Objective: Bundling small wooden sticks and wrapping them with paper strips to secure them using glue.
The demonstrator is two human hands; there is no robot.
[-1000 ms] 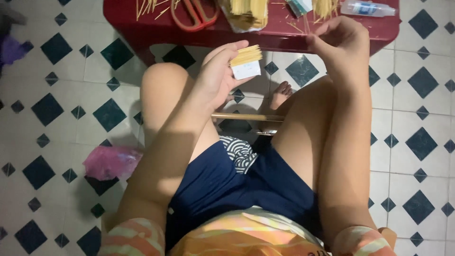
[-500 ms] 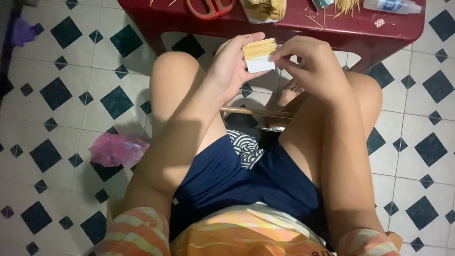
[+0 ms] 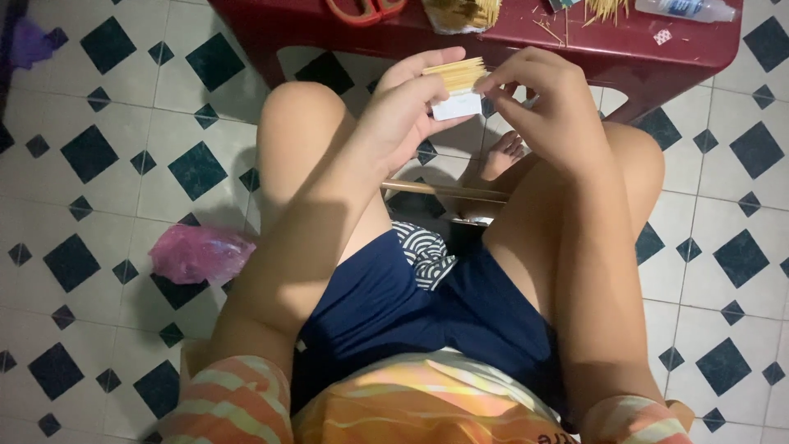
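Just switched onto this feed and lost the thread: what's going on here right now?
A seated person holds a small bundle of thin sticks with a white band around it in the left hand, over their knees. The right hand meets the bundle's far end, fingertips pinching at the stick tips. Ahead stands a dark red table carrying red-handled scissors, more sticks and a glue bottle. A pink bag lies on the tiled floor.

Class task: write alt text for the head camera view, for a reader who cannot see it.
A seated person's left hand holds a small white card with a row of thin wooden sticks on it, while the right hand pinches the row's end. Beyond the knees stands a dark red table with red scissors and more sticks.
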